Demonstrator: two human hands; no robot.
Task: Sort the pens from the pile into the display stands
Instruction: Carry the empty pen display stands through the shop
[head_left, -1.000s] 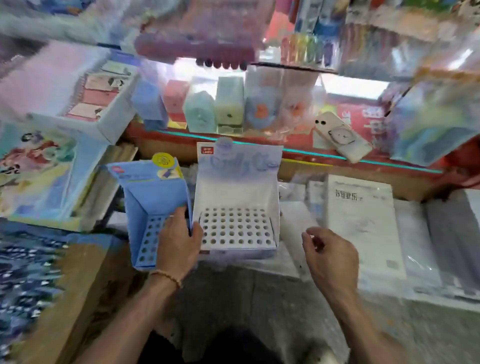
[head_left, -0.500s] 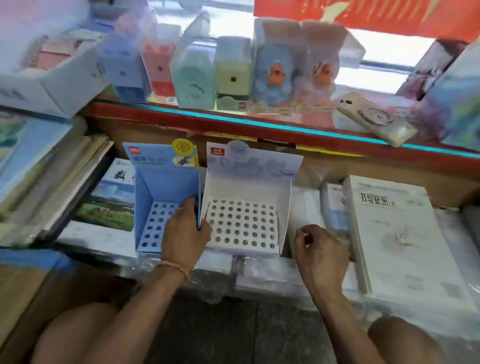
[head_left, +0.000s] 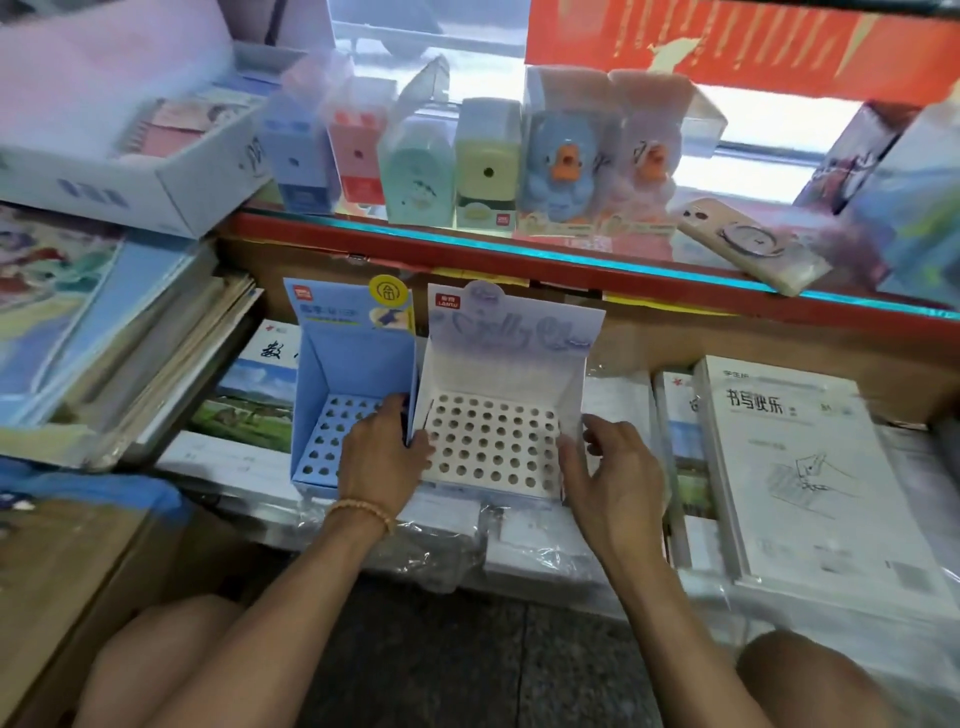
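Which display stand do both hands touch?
The white stand: the left hand is at its left wall, the right hand at its right. The blue stand meets only the left hand.

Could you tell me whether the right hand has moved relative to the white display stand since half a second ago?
Yes. The right hand has moved left, toward the white display stand, and its fingers now touch the stand's right wall; earlier it sat apart, over the wrapped books.

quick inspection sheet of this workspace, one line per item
surface: wrapped book stacks serve as the counter.
job's things: blue display stand and white display stand side by side, all holes empty; no pens seen.
clutter: pencil sharpeners, phone on the glass shelf; white workbook to the right.
grippers: left hand between the stands; right hand at the white stand's right wall.
cables: nothing seen.
surroundings: shop shelves, cardboard box.
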